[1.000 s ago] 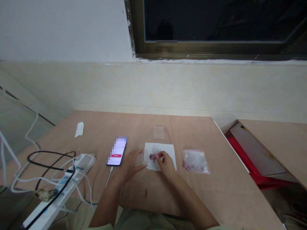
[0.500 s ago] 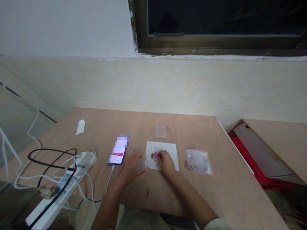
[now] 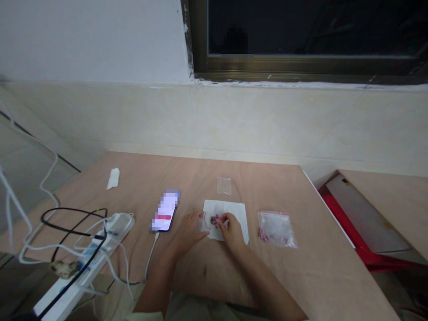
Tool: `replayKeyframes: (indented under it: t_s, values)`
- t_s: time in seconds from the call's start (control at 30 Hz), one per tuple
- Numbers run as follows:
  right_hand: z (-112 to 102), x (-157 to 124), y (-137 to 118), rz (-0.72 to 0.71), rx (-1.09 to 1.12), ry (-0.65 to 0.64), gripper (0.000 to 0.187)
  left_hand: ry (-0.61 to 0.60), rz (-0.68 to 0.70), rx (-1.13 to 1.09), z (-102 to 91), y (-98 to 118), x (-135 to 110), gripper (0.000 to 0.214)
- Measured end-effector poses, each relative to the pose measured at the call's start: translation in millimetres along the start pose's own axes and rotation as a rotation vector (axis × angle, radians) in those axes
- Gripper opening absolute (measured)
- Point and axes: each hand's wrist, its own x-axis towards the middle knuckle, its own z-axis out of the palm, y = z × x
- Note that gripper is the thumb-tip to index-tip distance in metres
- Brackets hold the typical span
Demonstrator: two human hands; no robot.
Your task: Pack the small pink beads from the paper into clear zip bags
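Observation:
A small pile of pink and dark bead-like pieces [image 3: 214,220] lies on a white sheet of paper [image 3: 241,218]. My right hand [image 3: 231,231] is over the sheet's right part, thumb and index finger pinched together at the pile. Whatever sits between those fingertips is too small to make out. On the left, my left hand [image 3: 187,232] rests with its fingers stretched and its thumb apart. Beside its fingertips, a clear plastic piece with a pinkish edge [image 3: 205,219] overlaps the paper; whether the fingers press on it is unclear.
A zip bag with pink pieces inside [image 3: 277,228] lies to the right. Behind the paper is a small clear bag [image 3: 224,185]. A phone [image 3: 166,211] on a charging cable lies left, near a power strip [image 3: 117,225] with tangled cords. A white scrap [image 3: 113,178] lies farther back.
My left hand has shifted slightly right, its thumb now over the paper's edge, and the clear plastic lies further over the sheet. My right hand stays pinched at the pile.

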Motion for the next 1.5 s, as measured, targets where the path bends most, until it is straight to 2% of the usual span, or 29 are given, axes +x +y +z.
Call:
replayKeyframes:
  t_s: [0.13,0.23,0.4,0.53,0.6,0.73,0.83,1.03,1.27,1.4,1.5]
  values:
    - [9,-6,8,-0.007,-0.214,-0.026,0.010,0.017,0.007,0.025,-3.8,-4,1,0.051]
    - [11,-7,7,0.009,-0.257,-0.036,0.011,0.001,0.007,0.054,-6.2,-3,0,0.051]
    - [4,-3,-6,0.021,-0.039,0.049,0.013,-0.033,-0.015,0.079,-6.7,2,-2,0.048]
    - [6,-1,-18,-0.046,0.079,-0.017,0.014,-0.051,-0.001,0.053,-5.0,7,-4,0.048]
    - [7,0,-17,-0.034,0.081,-0.018,0.014,-0.047,-0.022,0.034,-5.0,7,-4,0.048]
    - [8,8,0,0.022,-0.059,0.038,0.016,-0.026,-0.065,0.016,-7.9,5,-4,0.048]
    - [8,18,10,0.019,-0.194,0.019,0.018,-0.020,-0.069,0.039,-10.2,2,-1,0.047]
    - [11,31,8,0.001,-0.330,-0.080,0.013,-0.006,-0.053,0.082,-7.5,-8,10,0.046]
    - [11,36,9,-0.002,-0.428,-0.135,0.009,-0.010,-0.026,0.100,-4.5,-17,16,0.047]
    - [7,39,8,0.026,-0.373,-0.113,0.009,-0.032,-0.028,0.099,-2.3,-15,14,0.048]
    - [3,36,-3,0.046,-0.202,-0.042,0.007,-0.031,-0.022,0.076,-1.0,-10,12,0.047]
